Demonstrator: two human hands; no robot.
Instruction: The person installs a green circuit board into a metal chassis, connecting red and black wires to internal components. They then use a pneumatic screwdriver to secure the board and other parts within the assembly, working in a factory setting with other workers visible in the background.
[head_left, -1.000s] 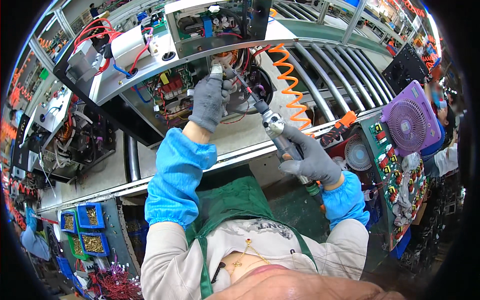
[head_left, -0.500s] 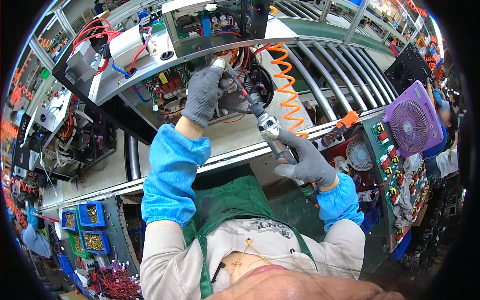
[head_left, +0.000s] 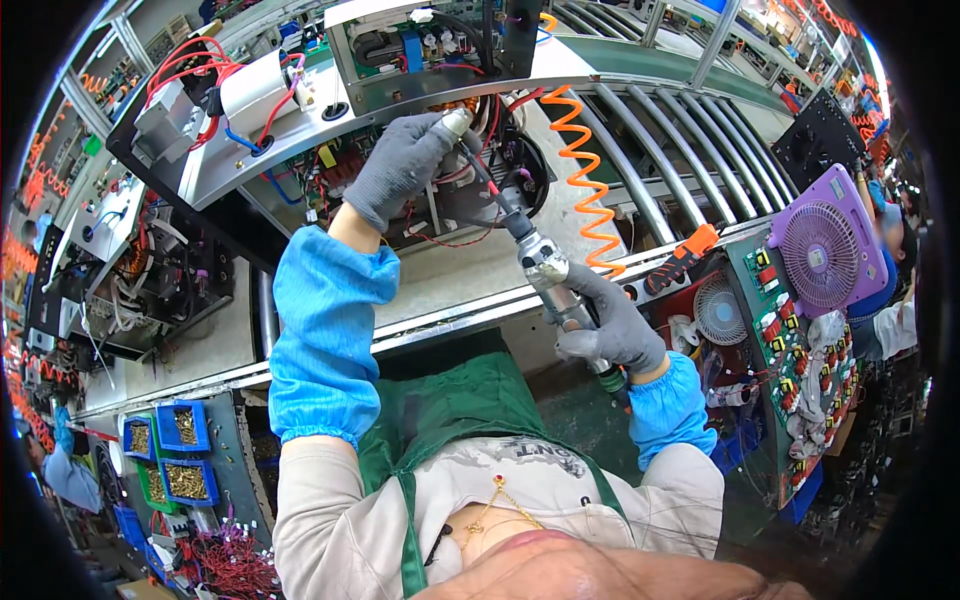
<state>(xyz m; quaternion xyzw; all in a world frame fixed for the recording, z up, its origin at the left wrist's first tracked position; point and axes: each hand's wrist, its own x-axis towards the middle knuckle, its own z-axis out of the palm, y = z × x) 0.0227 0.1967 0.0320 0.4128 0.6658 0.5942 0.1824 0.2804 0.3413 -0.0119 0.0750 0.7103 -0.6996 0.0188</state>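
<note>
My right hand (head_left: 625, 325), in a grey glove, is wrapped round a silver power screwdriver (head_left: 545, 262). Its long thin bit (head_left: 488, 183) slants up and left into an open equipment chassis (head_left: 300, 225) full of wires and circuit boards. At the far end of the bit, my gloved left hand (head_left: 395, 172) has its thumb and fingers pinched together; a pale covering shows at a fingertip. What the pinch holds, if anything, is too small to make out. Beside the bit sits a dark round part (head_left: 525, 170).
An orange coiled hose (head_left: 580, 180) hangs right of the chassis, before a roller conveyor (head_left: 655, 190). An orange-and-black tool (head_left: 682, 260) lies at the bench edge. Farther right stands a purple fan (head_left: 822, 245). Blue bins (head_left: 188, 482) of brass-coloured hardware are at lower left.
My left forearm and wrist have swung left, with the pinched fingers still near the bit's end. The screwdriver has shifted very slightly in my right hand's grip.
</note>
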